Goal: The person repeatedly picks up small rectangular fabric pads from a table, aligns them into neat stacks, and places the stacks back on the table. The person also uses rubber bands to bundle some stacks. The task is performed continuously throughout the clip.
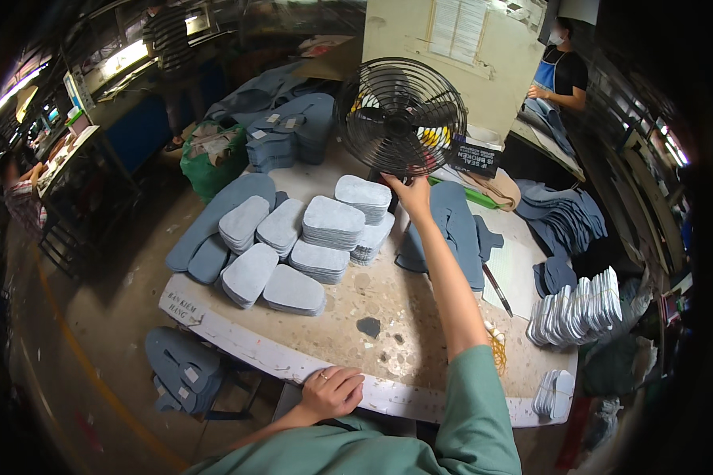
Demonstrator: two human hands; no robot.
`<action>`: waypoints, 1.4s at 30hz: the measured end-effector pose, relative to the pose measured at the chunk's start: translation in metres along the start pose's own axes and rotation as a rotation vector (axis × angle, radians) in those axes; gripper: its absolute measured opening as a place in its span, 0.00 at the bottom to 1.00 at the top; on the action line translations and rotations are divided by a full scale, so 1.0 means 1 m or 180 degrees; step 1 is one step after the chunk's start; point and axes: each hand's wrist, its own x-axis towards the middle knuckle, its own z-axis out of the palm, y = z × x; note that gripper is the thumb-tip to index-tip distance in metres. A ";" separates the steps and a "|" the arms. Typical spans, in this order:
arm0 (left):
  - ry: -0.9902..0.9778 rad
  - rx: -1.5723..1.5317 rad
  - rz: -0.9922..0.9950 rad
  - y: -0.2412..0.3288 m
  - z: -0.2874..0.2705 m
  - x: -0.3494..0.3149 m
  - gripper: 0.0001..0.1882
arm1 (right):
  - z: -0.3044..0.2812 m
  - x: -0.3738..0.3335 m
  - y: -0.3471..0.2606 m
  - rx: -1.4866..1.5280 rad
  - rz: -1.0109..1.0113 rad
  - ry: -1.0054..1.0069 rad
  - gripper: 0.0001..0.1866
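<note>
Green sleeve (479,404) foremost, our hands sit apart: left hand (333,392) curled on the table (408,313), right hand (410,194), grip unclear, best placed outside the fan cage (398,123).

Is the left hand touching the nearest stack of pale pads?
Apart. The head view shows a stretch of speckled tabletop between the left hand and the nearest stack of pale pads.
</note>
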 end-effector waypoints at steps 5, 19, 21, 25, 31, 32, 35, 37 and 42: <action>0.0009 0.0036 0.0001 0.002 -0.001 0.002 0.07 | 0.005 0.006 0.015 -0.0136 -0.0168 0.0060 0.26; -0.3630 -0.1400 -0.1616 -0.002 -0.073 -0.011 0.09 | -0.157 -0.099 -0.100 -0.0691 0.0051 -0.0658 0.18; -0.4329 -0.1348 -0.1645 -0.010 -0.076 -0.016 0.12 | -0.207 -0.126 -0.135 -0.0745 -0.0275 -0.0563 0.16; -0.4639 -0.2056 -0.1208 -0.017 -0.069 -0.018 0.15 | -0.293 -0.156 -0.183 -0.2378 -0.0800 0.1007 0.23; -0.4052 -0.1793 -0.1025 -0.005 -0.059 -0.012 0.17 | -0.376 -0.175 -0.167 -0.3403 -0.0029 0.2768 0.47; -0.3889 -0.1542 -0.0997 -0.001 -0.057 -0.014 0.17 | -0.383 -0.178 -0.159 -0.3354 0.0267 0.2709 0.50; -0.3479 -0.1083 -0.0854 0.009 -0.054 -0.020 0.18 | -0.388 -0.183 -0.137 -0.2906 0.0227 0.2302 0.50; -0.3738 -0.1037 -0.0900 0.011 -0.056 -0.021 0.18 | -0.387 -0.185 -0.130 -0.2826 0.0190 0.2378 0.49; -0.4118 -0.1131 -0.0794 0.010 -0.073 -0.003 0.15 | -0.383 -0.183 -0.129 -0.2683 0.0039 0.2451 0.42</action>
